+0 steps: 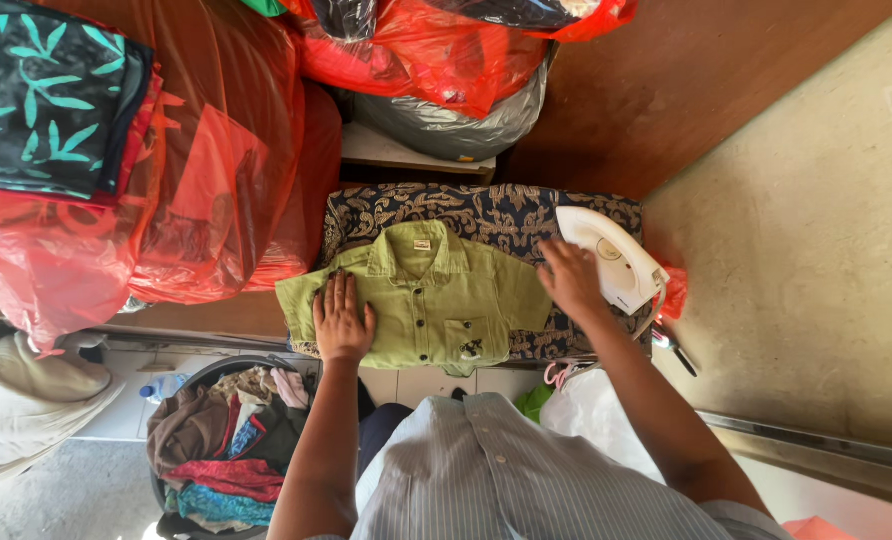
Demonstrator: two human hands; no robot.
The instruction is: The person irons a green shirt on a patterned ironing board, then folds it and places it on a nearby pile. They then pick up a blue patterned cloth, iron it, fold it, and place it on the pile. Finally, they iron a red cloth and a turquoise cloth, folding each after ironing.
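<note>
A basket of mixed clothes [228, 450] sits low at the left, its bottom cut off by the frame. The left hand [342, 320] lies flat, fingers spread, pressing the left sleeve side of a small green shirt [421, 295]. The right hand [570, 276] rests at the shirt's right sleeve edge, just beside a white iron [614, 258]; whether its fingers grip anything cannot be told. The shirt lies front-up on a patterned dark ironing pad [496, 215]. Beyond, red plastic bags [216, 170] pile against a brown wall
</note>
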